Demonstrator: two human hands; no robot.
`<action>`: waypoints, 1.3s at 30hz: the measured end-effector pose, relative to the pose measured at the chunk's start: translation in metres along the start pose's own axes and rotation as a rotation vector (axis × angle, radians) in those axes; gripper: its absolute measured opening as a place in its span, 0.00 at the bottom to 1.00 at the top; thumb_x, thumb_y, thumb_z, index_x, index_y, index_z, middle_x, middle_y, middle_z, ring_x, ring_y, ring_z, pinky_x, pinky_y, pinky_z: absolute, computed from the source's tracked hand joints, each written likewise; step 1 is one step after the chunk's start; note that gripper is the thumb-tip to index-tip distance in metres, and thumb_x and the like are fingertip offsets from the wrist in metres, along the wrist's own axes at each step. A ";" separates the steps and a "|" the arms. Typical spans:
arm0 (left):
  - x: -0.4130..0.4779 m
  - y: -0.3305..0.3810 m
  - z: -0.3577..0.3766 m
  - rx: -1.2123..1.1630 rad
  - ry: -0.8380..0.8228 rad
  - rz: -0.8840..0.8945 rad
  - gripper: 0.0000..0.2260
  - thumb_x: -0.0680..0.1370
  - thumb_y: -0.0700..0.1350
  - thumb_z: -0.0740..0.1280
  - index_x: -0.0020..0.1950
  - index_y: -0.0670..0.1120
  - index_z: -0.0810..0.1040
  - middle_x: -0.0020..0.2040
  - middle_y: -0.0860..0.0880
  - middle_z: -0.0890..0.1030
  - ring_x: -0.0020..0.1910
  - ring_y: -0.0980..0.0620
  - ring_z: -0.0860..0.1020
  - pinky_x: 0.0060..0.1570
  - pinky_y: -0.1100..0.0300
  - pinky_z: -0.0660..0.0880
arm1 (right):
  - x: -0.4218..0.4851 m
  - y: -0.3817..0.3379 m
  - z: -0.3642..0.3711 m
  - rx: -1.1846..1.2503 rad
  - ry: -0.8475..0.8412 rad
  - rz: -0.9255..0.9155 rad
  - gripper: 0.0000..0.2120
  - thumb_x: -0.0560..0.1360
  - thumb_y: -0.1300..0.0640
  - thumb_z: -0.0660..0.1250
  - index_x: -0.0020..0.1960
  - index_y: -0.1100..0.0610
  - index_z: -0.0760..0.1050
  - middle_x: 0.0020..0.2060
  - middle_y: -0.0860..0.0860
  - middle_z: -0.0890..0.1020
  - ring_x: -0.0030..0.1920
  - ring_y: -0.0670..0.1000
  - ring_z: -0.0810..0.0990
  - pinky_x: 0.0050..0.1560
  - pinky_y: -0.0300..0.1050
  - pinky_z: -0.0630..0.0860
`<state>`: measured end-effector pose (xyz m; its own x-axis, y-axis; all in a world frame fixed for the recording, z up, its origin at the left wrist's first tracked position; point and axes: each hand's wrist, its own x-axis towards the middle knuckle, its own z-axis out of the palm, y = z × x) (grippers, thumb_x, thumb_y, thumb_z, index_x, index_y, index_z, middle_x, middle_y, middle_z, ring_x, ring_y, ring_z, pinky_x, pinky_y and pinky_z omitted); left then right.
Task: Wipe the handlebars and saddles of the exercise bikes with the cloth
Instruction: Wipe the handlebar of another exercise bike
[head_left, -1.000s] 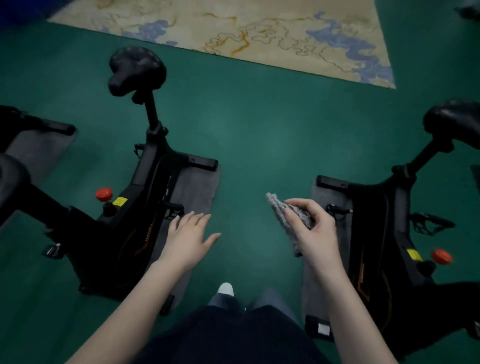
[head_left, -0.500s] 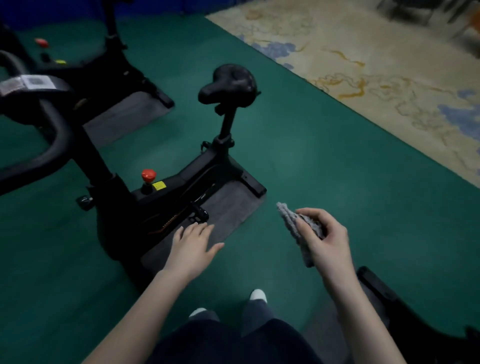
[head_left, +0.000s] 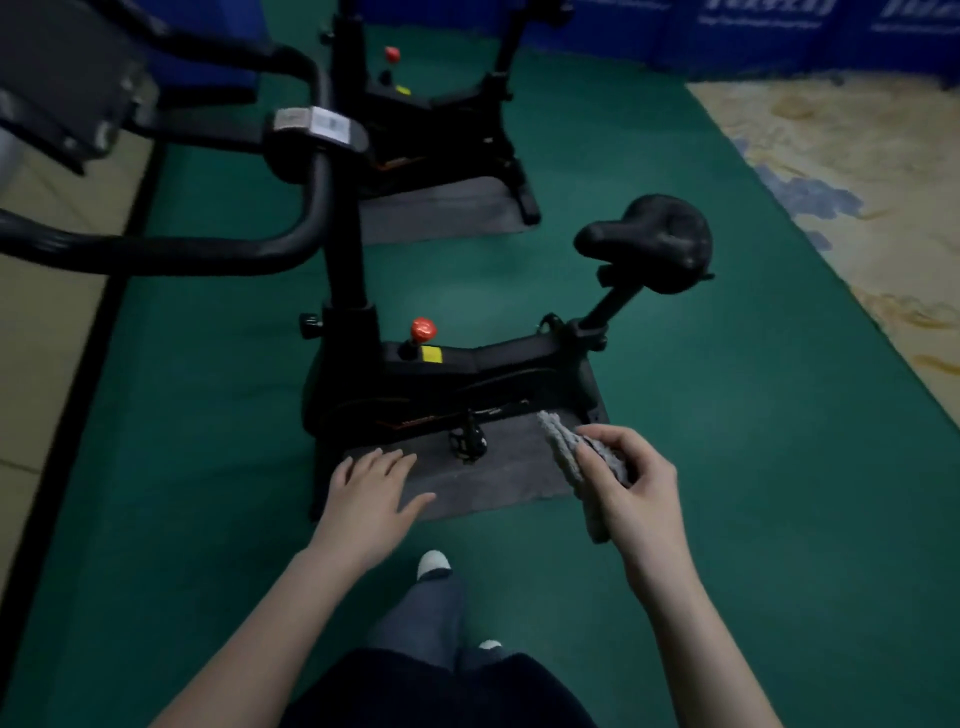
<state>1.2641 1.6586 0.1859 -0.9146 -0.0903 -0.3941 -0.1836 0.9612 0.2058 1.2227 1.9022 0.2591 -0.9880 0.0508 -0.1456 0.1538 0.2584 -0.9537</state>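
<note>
**Head view, approach to the near bike.** The right hand (head_left: 639, 488) grips the cloth (head_left: 563, 449). Thumb and curled fingers pinch a bunched grey wad, one end standing up past the fingertips and the other hanging below the palm. The left hand (head_left: 369, 493) holds nothing; its fingers are straight and spread, palm down. Both hands hover in front of the bike (head_left: 467, 374), over the near edge of its mat (head_left: 498, 480), and touch no part of it. The saddle (head_left: 654, 244) stands at the bike's right end on a slanted post. The handlebar (head_left: 208, 254) sweeps out from the bike's left end toward the camera. A red knob (head_left: 423, 328) sits on the bike's top tube. A second bike (head_left: 431, 104) stands behind it, and a patterned rug (head_left: 857, 182) lies well to its right.

**Handling.** The cloth appears light, soft and limp, so it should follow the saddle's curves and wrap the round handlebar. Held bunched, it offers little wiping face; spreading it flatter under the palm would likely serve better. No wiping contact is made yet.

**Change from half a second before.** The view has swung toward the bike, which now stands broadside. The handlebar and second bike fill more of the frame, and the rug has shifted to the right edge. Both hands keep their poses, and the cloth is held as before.
</note>
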 end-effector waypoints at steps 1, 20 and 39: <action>0.001 -0.005 -0.001 -0.009 0.004 -0.028 0.28 0.80 0.63 0.50 0.78 0.52 0.55 0.78 0.53 0.57 0.77 0.53 0.51 0.75 0.52 0.46 | 0.010 -0.004 0.008 -0.008 -0.038 -0.018 0.05 0.75 0.60 0.70 0.45 0.51 0.81 0.37 0.46 0.82 0.33 0.44 0.76 0.33 0.40 0.70; 0.045 -0.077 -0.029 -0.228 0.143 -0.368 0.29 0.80 0.64 0.51 0.78 0.51 0.55 0.78 0.52 0.57 0.75 0.53 0.56 0.73 0.57 0.54 | 0.129 -0.075 0.134 -0.012 -0.426 -0.228 0.06 0.75 0.60 0.70 0.45 0.49 0.80 0.40 0.43 0.83 0.41 0.45 0.80 0.42 0.44 0.74; 0.081 -0.033 -0.074 -0.614 0.586 -0.992 0.29 0.80 0.59 0.57 0.78 0.50 0.56 0.76 0.53 0.61 0.73 0.54 0.60 0.73 0.57 0.57 | 0.264 -0.157 0.199 0.111 -1.000 -0.479 0.06 0.75 0.61 0.69 0.48 0.51 0.81 0.39 0.49 0.82 0.38 0.50 0.78 0.41 0.51 0.74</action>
<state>1.1691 1.5998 0.2137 -0.2868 -0.9370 -0.1993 -0.8578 0.1586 0.4889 0.9360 1.6833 0.3178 -0.5162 -0.8440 0.1452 -0.1985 -0.0470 -0.9790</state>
